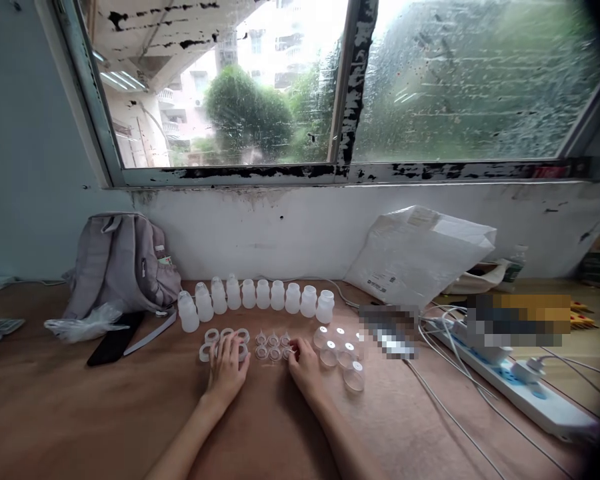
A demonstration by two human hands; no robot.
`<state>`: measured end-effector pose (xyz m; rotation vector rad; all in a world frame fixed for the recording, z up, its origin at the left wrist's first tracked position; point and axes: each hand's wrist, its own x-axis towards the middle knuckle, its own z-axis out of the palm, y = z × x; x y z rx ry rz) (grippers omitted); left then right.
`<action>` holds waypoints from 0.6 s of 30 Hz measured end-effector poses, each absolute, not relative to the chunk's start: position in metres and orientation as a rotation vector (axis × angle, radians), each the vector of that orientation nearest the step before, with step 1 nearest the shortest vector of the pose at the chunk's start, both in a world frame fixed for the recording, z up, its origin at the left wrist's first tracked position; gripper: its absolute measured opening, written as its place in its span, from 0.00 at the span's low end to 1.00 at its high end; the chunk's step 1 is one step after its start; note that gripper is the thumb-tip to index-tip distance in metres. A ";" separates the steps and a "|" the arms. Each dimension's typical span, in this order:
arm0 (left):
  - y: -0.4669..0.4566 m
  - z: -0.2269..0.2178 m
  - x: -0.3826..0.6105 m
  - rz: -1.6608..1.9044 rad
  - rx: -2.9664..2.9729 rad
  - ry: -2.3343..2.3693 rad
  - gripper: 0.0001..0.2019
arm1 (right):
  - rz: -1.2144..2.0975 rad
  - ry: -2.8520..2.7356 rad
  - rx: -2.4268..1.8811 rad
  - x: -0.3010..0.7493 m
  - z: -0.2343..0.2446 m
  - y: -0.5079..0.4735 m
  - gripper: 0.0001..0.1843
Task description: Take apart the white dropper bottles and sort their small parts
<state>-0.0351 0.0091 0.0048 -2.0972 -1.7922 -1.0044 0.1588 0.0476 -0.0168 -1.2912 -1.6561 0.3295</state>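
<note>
Left hand [227, 367] laid palm down on wooden table [80, 413], fingers loosely spread over cluster of white rings [211, 335], touching them, nothing pinched. Right hand [305, 363] also palm down, fingertips at right edge of cluster of small clear valves [273, 347]; cannot tell whether one valve is pinched or merely touched. Rings and valves set side by side at table centre, directly in front of both hands. Behind them, curved row of ten translucent white bottles [263, 295], upright, close together. To right of valves, group of clear round caps [337, 350], just beside right hand. Grey backpack [123, 263] against wall at left, with crumpled plastic bag [85, 327] and black phone [114, 345] in front of it. White parcel bag [420, 257] leaning on wall at right. White power strip [520, 393] with plugged cables along right edge of table. Window [330, 87] above, rain-streaked, frame paint peeling
</note>
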 end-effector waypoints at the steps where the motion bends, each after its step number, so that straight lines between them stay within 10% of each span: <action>1: 0.005 -0.002 -0.035 -1.019 -2.095 -1.805 0.11 | 0.314 -1.669 -1.309 0.158 -0.019 0.047 0.11; 18: -0.017 0.004 -0.024 -1.081 -2.504 -1.704 0.13 | 0.471 -1.544 -1.268 0.144 -0.013 0.028 0.08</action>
